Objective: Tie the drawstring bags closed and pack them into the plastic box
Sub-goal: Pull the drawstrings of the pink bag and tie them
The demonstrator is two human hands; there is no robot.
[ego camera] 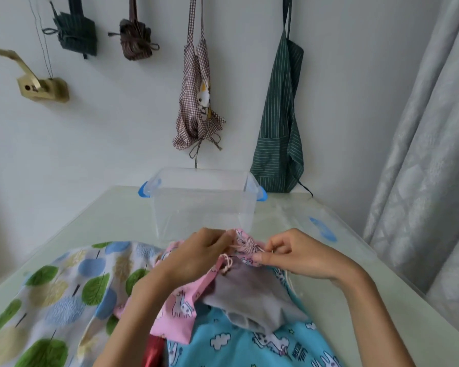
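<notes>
At frame centre, the left hand (196,254) and right hand (293,254) pinch the pink bag's (180,300) gathered mouth and cord, fingers closed; the clear box (202,205) stands just behind on the tabletop (112,221).

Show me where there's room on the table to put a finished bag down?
The table is bare left of the plastic box, and on the right between the box and the blue mark. The near side is crowded: the leaf-print cloth, pink bag, grey bag and blue cloth.
</notes>
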